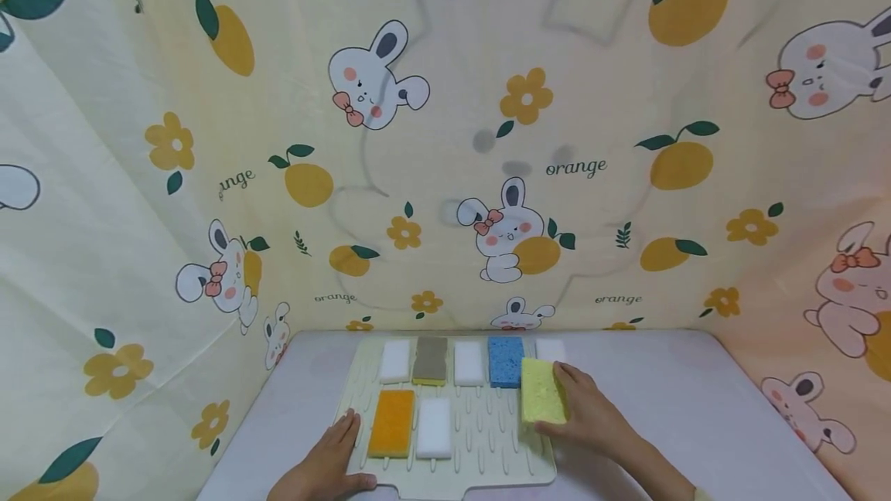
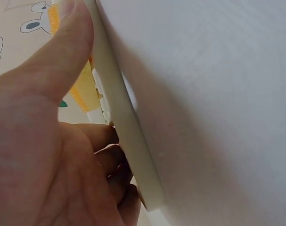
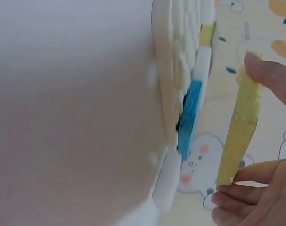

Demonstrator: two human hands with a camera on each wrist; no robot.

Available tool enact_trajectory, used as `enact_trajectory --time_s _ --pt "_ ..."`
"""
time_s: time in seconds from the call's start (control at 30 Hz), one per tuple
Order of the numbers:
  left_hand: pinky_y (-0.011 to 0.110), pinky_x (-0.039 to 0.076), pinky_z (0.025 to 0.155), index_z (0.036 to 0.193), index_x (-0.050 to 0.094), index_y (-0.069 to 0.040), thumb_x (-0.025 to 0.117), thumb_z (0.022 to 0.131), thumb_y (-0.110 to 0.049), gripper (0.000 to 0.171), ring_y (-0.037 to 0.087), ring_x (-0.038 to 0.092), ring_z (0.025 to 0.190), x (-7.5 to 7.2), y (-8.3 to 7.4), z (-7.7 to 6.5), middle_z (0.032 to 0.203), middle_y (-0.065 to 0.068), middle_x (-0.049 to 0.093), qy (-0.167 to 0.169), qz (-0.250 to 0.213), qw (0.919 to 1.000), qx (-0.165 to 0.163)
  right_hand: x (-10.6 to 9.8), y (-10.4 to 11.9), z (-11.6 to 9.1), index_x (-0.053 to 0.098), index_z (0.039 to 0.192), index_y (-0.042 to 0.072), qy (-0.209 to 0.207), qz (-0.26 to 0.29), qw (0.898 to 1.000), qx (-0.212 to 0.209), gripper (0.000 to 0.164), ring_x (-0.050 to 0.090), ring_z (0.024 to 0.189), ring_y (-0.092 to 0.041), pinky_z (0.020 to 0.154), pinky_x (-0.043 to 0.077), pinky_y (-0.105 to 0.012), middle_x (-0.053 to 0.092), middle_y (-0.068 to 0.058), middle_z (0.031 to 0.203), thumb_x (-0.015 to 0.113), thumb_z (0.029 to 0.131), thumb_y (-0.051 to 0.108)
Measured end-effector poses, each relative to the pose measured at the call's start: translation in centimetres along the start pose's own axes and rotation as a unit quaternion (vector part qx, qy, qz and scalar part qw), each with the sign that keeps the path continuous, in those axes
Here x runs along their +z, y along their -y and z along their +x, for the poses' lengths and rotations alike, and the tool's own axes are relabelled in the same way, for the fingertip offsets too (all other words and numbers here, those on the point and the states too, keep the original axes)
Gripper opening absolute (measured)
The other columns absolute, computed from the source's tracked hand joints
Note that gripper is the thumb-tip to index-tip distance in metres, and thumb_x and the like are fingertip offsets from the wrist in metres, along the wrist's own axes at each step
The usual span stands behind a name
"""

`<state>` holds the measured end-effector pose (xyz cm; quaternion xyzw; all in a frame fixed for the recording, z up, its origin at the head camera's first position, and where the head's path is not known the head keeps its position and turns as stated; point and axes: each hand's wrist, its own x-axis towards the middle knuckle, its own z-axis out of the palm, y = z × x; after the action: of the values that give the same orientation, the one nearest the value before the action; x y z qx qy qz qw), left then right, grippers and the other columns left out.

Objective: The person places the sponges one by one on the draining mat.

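My right hand (image 1: pixel 588 412) pinches a pale yellow sponge (image 1: pixel 543 391) by its edges, thumb on one end and fingers on the other. In the right wrist view the yellow sponge (image 3: pixel 239 122) is tilted and clear of the cream ridged board (image 1: pixel 487 470). It overlaps the board's right side in the head view. My left hand (image 1: pixel 323 458) rests at the board's front left corner, fingers along the left edge and thumb at the front edge. Closest to it on the board lies an orange sponge (image 1: pixel 391 424), with a white sponge (image 1: pixel 435 427) beside it.
Along the board's back are a white sponge (image 1: pixel 395 362), a grey-topped sponge (image 1: pixel 430 360), another white sponge (image 1: pixel 469 363), a blue sponge (image 1: pixel 506 362) and a further white one (image 1: pixel 551 349), partly hidden. A printed cloth (image 1: pixel 445 138) hangs behind the white table (image 1: pixel 647 385).
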<state>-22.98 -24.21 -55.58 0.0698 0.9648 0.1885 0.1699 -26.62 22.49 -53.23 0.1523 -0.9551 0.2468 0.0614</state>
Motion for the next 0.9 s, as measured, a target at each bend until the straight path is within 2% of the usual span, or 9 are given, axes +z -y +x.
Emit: enact_trajectory --time_s 0.17,0.43,0.63,0.9 --pt "0.066 0.022 0.127 0.164 0.032 0.007 0.086 0.083 -0.06 0.118 0.045 0.028 0.158 0.2 0.3 0.4 0.173 0.027 0.026 -0.002 0.003 1.0 0.002 0.8 1.4 0.1 0.036 0.16 -0.013 0.015 0.007 1.0 0.012 0.133 0.042 0.149 -0.05 0.114 0.046 -0.066 0.042 -0.032 0.163 0.089 0.072 0.072" --pt "0.065 0.021 0.128 0.164 0.033 0.007 0.086 0.082 -0.061 0.119 0.045 0.028 0.159 0.2 0.5 0.6 0.173 0.028 0.026 -0.001 0.004 1.0 -0.001 2.5 3.1 -0.2 0.04 0.159 -0.011 0.035 0.022 0.999 -0.017 0.131 0.04 0.151 -0.049 0.116 0.044 -0.065 0.041 -0.031 0.163 0.089 0.072 0.073" --pt "0.065 0.021 0.128 0.163 0.033 0.008 0.086 0.081 -0.062 0.12 0.045 0.028 0.159 0.3 0.7 0.7 0.173 0.028 0.027 -0.001 0.007 1.0 -0.001 3.6 4.2 -0.2 0.043 0.156 -0.013 0.029 0.024 0.998 -0.042 0.128 0.042 0.149 -0.05 0.116 0.045 -0.064 0.043 -0.032 0.161 0.089 0.073 0.072" --pt "0.066 0.021 0.128 0.164 0.033 0.006 0.086 0.081 -0.062 0.12 0.045 0.028 0.159 0.4 0.7 0.8 0.173 0.027 0.026 0.005 0.0 0.9999 -0.012 5.1 5.3 0.4 0.043 0.157 -0.01 0.059 0.016 0.998 -0.036 0.128 0.042 0.151 -0.047 0.117 0.044 -0.063 0.043 -0.028 0.163 0.086 0.074 0.076"
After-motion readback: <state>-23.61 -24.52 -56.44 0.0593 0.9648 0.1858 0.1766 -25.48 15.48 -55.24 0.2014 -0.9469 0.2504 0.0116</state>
